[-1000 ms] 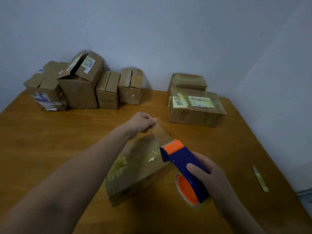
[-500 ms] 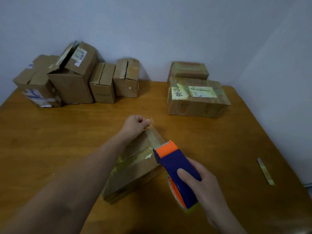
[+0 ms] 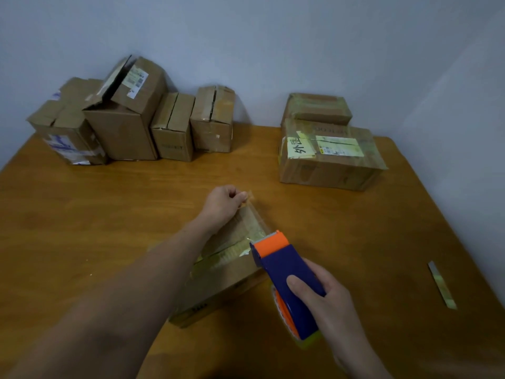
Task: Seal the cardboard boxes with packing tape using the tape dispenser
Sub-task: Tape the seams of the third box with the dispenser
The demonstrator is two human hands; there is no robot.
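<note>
The left hand (image 3: 222, 205) pinches the free end of the tape (image 3: 257, 222), likely limp and clingy, while the right hand (image 3: 328, 302) grips the dispenser (image 3: 284, 265).

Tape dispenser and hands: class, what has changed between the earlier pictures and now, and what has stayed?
The left hand, pinching the tape end, has come down toward the far edge of the box, bringing the tape closer over its top. Nothing was taken up or let go: the right hand keeps gripping the dispenser. The box and back boxes stayed put.
</note>
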